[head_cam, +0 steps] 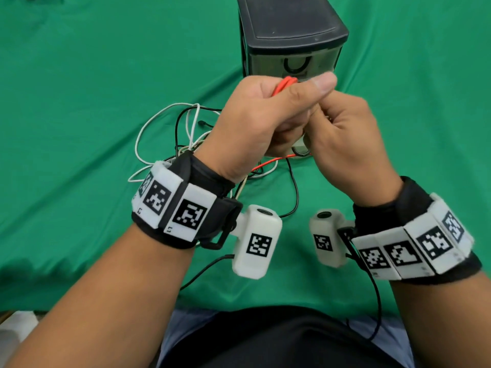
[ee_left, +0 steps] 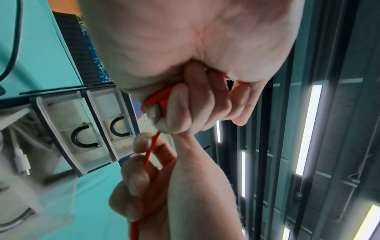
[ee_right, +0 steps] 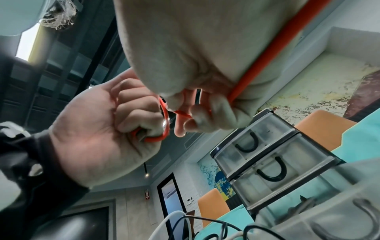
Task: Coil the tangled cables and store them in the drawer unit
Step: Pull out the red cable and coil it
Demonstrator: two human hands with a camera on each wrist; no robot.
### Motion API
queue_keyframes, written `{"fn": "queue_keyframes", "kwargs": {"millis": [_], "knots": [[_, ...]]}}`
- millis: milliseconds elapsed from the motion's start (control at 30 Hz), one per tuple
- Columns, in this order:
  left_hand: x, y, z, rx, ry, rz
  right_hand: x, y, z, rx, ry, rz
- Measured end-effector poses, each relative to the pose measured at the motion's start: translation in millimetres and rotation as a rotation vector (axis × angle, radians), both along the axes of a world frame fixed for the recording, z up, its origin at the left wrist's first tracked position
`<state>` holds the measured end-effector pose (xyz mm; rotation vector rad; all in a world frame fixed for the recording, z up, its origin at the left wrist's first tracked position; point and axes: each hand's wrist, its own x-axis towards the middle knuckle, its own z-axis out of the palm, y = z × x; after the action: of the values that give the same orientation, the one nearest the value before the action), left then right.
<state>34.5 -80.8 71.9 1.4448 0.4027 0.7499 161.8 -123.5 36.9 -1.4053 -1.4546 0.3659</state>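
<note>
Both hands are raised in front of the black drawer unit (head_cam: 292,35). My left hand (head_cam: 265,115) grips a small bundle of red cable (head_cam: 285,85) loops in its fist; in the left wrist view the loops (ee_left: 158,97) show between its curled fingers. My right hand (head_cam: 345,139) is close beside it, fingers curled. It pinches the loose strand of red cable (ee_left: 151,151), which runs on down past its palm (ee_right: 267,53). The strand's tail (head_cam: 268,163) lies on the green cloth. A tangle of white and black cables (head_cam: 170,134) lies under my left wrist.
The unit's upper drawers (ee_right: 267,162) are clear-fronted with black U-shaped handles and are closed. The lowest drawer (ee_left: 12,146) is pulled out and holds a white cable (ee_left: 20,160). Green cloth (head_cam: 79,75) covers the table. A black lead (head_cam: 292,192) trails toward me.
</note>
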Motion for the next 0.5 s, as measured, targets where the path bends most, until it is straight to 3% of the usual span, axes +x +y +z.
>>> {"fn": "queue_keyframes", "kwargs": {"millis": [300, 500], "knots": [[-1.5, 3.6, 20.0, 0.005, -0.209, 0.088, -23.1, -6.1, -13.0, -0.218, -0.119, 0.216], [2.9, 9.9, 5.2, 0.308, -0.034, 0.225, -18.5, -6.3, -7.6, -0.256, -0.196, 0.273]]}}
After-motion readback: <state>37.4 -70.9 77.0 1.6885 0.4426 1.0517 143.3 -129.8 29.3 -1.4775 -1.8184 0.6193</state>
